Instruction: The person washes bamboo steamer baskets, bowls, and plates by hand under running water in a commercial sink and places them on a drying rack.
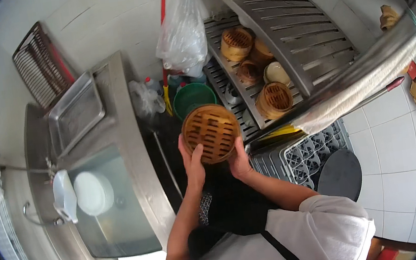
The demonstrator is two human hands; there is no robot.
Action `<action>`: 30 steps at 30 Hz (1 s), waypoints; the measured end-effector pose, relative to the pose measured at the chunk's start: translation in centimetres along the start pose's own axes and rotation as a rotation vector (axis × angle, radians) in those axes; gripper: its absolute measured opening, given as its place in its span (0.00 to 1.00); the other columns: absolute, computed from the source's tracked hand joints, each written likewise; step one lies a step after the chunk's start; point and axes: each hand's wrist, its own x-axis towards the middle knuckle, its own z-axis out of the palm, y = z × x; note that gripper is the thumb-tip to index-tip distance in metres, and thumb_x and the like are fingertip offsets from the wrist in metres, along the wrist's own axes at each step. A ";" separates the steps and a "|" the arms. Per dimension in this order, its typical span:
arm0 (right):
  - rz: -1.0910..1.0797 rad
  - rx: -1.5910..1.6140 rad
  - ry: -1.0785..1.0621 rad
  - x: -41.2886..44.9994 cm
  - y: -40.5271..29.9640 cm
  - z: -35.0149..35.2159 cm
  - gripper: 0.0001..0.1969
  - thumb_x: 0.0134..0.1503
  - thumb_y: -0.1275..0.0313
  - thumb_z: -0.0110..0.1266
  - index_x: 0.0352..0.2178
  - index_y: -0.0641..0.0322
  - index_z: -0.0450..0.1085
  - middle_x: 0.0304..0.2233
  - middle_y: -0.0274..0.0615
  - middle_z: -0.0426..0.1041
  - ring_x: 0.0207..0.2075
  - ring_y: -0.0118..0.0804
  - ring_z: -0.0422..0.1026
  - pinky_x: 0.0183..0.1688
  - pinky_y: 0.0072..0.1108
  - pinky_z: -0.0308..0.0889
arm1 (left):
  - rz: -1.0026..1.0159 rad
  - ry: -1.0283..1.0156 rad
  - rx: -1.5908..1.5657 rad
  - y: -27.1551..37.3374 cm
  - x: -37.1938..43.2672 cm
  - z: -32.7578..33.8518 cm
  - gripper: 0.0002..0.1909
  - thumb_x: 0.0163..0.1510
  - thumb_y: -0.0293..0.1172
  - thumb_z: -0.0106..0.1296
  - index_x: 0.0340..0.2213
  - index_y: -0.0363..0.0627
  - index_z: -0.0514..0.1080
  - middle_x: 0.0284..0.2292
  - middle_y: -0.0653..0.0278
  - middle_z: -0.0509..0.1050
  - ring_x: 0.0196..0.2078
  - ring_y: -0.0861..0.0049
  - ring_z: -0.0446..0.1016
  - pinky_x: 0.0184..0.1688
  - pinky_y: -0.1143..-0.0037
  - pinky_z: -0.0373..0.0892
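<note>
Between both hands I hold a round bamboo steamer basket (211, 132), its slatted face turned up towards me. My left hand (193, 163) grips its left rim, with the thumb over the slats. On the opposite side, my right hand (239, 159) presses against the lower right rim. On the metal rack shelf at the upper right sit several more bamboo steamers, among them one at the back (236, 43) and one near the front (274, 100). A cream bowl (276, 73) stands between them.
At left is a steel sink (115, 219) of cloudy water with white plates (92, 193). A metal tray (77, 111) lies behind it. Beyond the steamer stands a green bucket (193, 98). A grey glass rack (305, 157) and a dark round tray (340, 176) are at right.
</note>
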 end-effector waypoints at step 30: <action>-0.856 -0.184 1.114 20.8 -8.3 -17.4 0.38 0.64 0.44 0.35 0.63 0.64 0.46 0.63 0.53 0.52 0.62 0.50 0.57 0.63 0.39 0.54 | -0.183 -0.816 0.511 -24.2 25.8 27.6 0.44 0.52 0.63 0.46 0.61 0.45 0.58 0.60 0.49 0.62 0.63 0.55 0.59 0.63 0.65 0.55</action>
